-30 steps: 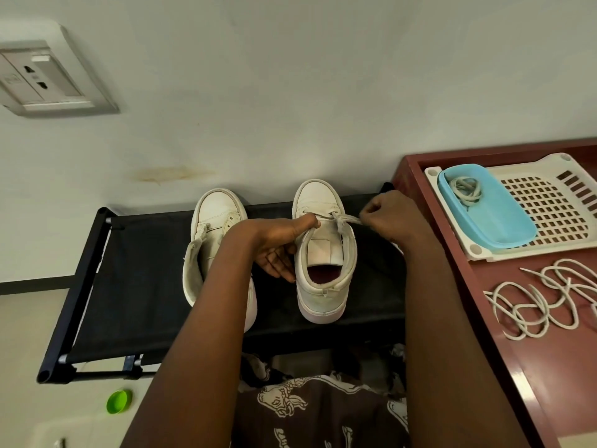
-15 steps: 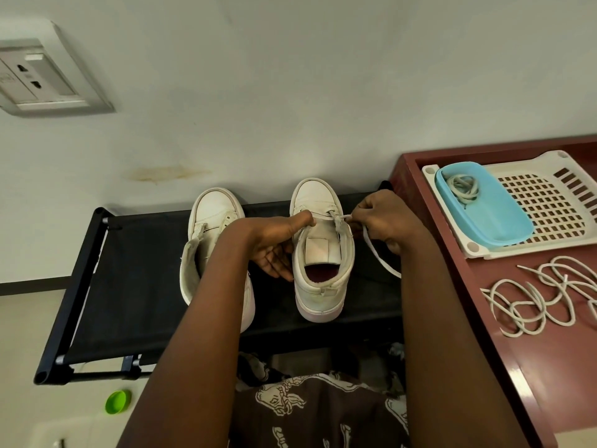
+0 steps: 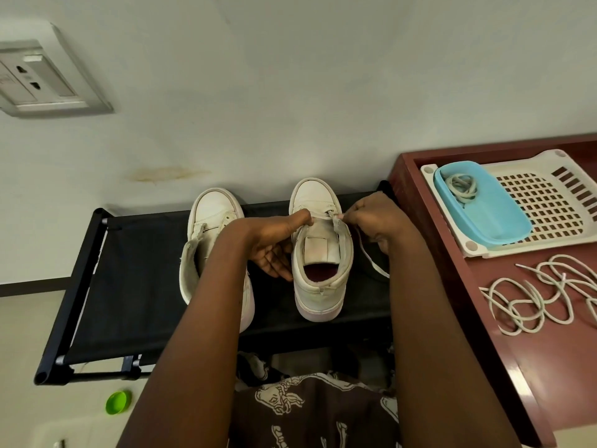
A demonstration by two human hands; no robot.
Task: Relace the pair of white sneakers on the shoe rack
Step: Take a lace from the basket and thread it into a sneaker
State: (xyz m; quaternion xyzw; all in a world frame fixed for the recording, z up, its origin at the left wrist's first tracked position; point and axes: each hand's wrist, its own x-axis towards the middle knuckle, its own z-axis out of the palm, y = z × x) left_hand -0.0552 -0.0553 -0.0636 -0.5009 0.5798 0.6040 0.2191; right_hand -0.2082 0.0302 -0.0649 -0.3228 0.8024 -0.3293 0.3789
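Two white high-top sneakers stand on the black fabric shoe rack [image 3: 129,286], toes toward the wall. My left hand [image 3: 274,242] grips the left side of the right sneaker [image 3: 319,253], thumb on its upper edge near the eyelets, fingers along its outer side. My right hand [image 3: 374,218] pinches a white lace [image 3: 368,257] at the sneaker's right eyelets; the lace's free end trails down over the rack. My left forearm partly hides the left sneaker [image 3: 213,221].
To the right stands a red-brown table [image 3: 549,367] with a white perforated tray [image 3: 555,202], a blue tub [image 3: 491,215] holding a coiled lace [image 3: 460,187], and loose laces [image 3: 542,292]. A green cap [image 3: 118,401] lies on the floor. A wall socket [image 3: 35,82] is upper left.
My right hand drew in from the far right toward the right sneaker's eyelets, and the lace that was pulled taut now hangs slack beside the shoe. My left hand stayed on the sneaker.
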